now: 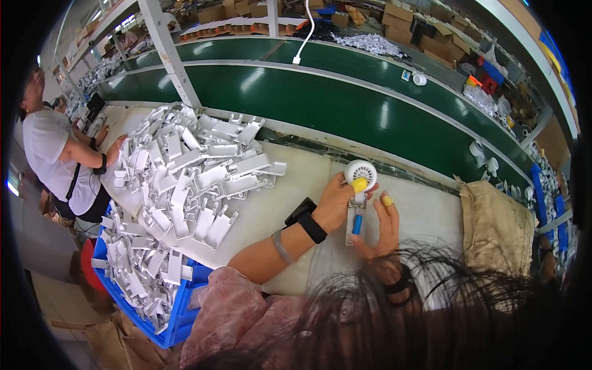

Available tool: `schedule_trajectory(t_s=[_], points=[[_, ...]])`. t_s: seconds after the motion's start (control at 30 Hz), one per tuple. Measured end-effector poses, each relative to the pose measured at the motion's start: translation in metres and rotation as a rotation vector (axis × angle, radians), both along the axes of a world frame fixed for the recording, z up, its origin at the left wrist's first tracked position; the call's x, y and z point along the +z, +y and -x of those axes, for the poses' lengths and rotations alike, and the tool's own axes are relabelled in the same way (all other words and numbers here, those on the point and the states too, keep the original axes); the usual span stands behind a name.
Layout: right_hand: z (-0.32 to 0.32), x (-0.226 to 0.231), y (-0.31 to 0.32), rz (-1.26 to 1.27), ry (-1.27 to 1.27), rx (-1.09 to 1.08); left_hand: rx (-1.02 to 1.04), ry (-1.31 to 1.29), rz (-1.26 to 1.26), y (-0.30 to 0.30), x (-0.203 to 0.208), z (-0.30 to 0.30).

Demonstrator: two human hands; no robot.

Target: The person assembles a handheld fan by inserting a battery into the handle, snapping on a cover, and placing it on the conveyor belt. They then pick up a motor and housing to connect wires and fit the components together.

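Observation:
A white handheld fan (359, 170) with a round grille is gripped near its head by my left hand (333, 202), the thumb lying across the grille. Its handle points toward me with the inside exposed, and a blue cylindrical battery (357, 224) shows there. Right of the handle is my right hand (385, 229), fingers stretched and apart. The right thumb is close to the handle's lower end; whether it touches I cannot tell. Yellow covers sit on my left thumb and one right fingertip. My hair hides part of the right hand and wrist.
White plastic housings (185, 160) are heaped on the table to the left. More fill a blue crate (180, 314) below. A green conveyor (277, 92) runs beyond the table. Brown sacking (496, 228) lies at right, a white cable (306, 34) hangs ahead, and a co-worker (52, 142) stands far left.

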State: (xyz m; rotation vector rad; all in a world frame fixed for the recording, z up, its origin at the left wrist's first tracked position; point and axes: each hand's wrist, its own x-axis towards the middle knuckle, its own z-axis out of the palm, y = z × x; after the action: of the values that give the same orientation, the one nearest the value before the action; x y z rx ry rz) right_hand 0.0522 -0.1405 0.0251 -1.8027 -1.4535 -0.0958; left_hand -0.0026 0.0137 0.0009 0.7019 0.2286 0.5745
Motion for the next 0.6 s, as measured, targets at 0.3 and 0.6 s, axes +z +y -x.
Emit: schedule_trajectory(t_s=[0.3, 0.6], points=[[-0.012, 0.051, 0.012, 0.037, -0.138, 0.127, 0.080, 0.016, 0.022, 0.014, -0.023, -0.010], [0.038, 0.087, 0.126, 0.240, -0.359, 0.619, 0.068, -0.187, -0.159, 0.018, -0.097, -0.065]])
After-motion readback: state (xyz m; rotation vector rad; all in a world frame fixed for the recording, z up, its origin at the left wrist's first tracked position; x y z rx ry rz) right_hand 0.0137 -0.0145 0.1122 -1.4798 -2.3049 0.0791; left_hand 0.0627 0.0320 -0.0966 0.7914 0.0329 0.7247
